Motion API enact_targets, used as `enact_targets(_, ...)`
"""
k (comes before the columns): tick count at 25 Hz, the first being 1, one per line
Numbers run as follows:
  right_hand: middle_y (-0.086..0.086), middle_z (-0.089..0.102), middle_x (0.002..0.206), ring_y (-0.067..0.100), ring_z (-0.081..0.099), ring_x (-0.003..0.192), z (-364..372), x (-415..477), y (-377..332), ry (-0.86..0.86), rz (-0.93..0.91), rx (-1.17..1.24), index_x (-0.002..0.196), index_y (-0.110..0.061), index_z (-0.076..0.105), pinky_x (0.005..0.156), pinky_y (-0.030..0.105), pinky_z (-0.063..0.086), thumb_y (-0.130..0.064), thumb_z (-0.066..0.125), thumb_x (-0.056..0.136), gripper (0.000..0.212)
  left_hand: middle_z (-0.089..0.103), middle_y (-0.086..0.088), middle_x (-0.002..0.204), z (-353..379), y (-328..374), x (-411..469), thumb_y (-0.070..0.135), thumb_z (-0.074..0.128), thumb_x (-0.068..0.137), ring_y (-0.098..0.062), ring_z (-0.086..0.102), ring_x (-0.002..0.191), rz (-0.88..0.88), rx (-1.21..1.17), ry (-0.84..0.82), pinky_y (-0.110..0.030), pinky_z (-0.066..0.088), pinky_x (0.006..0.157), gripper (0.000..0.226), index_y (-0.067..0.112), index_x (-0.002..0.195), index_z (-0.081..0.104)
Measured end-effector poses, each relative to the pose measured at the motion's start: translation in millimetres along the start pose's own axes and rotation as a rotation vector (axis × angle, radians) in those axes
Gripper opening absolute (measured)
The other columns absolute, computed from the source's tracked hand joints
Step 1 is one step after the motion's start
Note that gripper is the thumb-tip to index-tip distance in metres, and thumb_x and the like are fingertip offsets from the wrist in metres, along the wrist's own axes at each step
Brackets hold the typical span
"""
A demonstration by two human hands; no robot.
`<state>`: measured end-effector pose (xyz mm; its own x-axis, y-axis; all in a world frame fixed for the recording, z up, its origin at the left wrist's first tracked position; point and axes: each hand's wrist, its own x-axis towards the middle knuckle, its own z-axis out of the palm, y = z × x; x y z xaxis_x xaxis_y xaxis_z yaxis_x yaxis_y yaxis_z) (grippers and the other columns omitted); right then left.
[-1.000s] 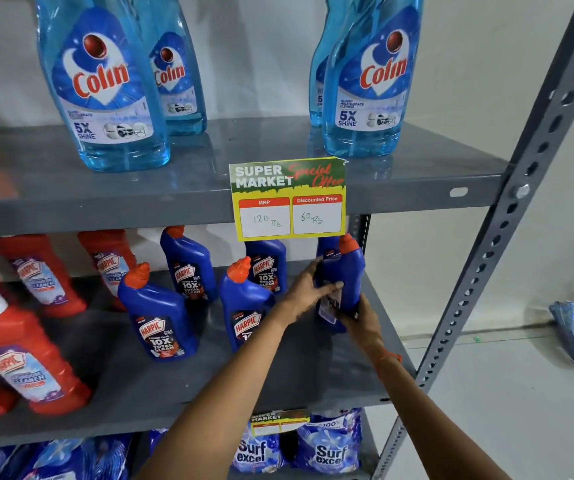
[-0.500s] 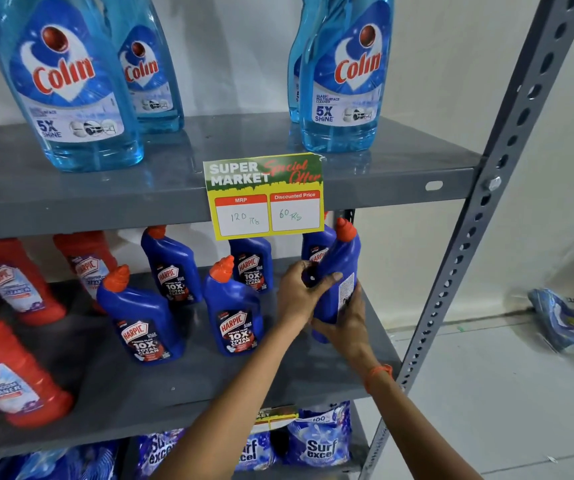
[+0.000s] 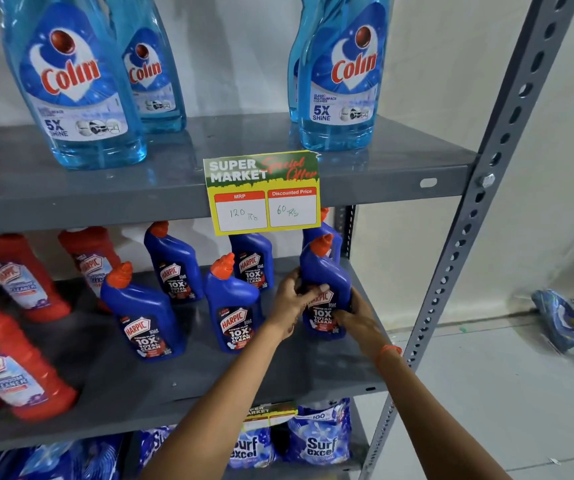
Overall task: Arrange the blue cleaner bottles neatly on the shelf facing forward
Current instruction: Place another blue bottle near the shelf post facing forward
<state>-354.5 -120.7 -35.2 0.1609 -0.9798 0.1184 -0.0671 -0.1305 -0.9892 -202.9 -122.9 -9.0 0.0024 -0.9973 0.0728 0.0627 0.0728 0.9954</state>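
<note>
Head camera is looking down at my two hands, which are clasping the rightmost blue Harpic bottle (image 3: 325, 282) on the middle shelf (image 3: 209, 386). My left hand (image 3: 290, 301) is wrapping its left side with a thumb across the label, and my right hand (image 3: 356, 315) is cupping the lower right. The label is facing out now, and I cannot tell whether the base is resting on the shelf or just above it.

The risk, as I judge it, is letting go while the bottle is leaning, so that it topples against the second blue bottle (image 3: 327, 237) close behind it, or slides toward the shelf's right edge by the grey upright (image 3: 479, 216). The hanging price card (image 3: 263, 192) is sitting just above the orange cap, so lifting could knock it.

Open room is lying in front, toward the shelf's lip, and a narrow gap is separating this bottle from the middle front bottle (image 3: 235, 303).
</note>
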Motion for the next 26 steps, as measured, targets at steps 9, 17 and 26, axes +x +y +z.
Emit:
enact_targets(9,0.007,0.066,0.095,0.017,0.062,0.088,10.1,33.0,8.8,0.212,0.033,-0.221,0.105,-0.015,0.058,0.081,0.027,0.053,0.001,0.043,0.092,0.025,0.051,-0.019,0.124,12.0,-19.3,-7.0,0.02,0.056,0.092,-0.028,0.057,0.112,0.15,0.221,0.209,-0.048,0.048,0.099,0.035,0.006,0.124,0.051)
enact_targets(17,0.026,0.06,0.111,0.037,0.057,0.1,21.5,27.0,23.2,0.328,0.103,-0.37,0.112,0.004,0.052,0.086,0.042,0.049,0.009,0.035,0.087,0.031,0.067,-0.016,0.11,1.4,-36.8,-8.5,0.015,0.068,0.083,-0.025,0.063,0.1,0.027,0.241,0.16,-0.026,0.052,0.082,0.035,0.003,0.113,0.057)
enact_targets(26,0.019,0.063,0.117,0.027,0.058,0.102,8.7,-15.6,17.1,0.292,0.065,-0.425,0.122,-0.004,0.052,0.082,0.031,0.044,-0.011,0.038,0.098,0.029,0.072,-0.02,0.101,-9.1,-42.2,-13.7,0.019,0.068,0.082,-0.03,0.067,0.093,0.026,0.401,0.014,-0.034,0.055,0.077,0.027,0.0,0.101,0.065)
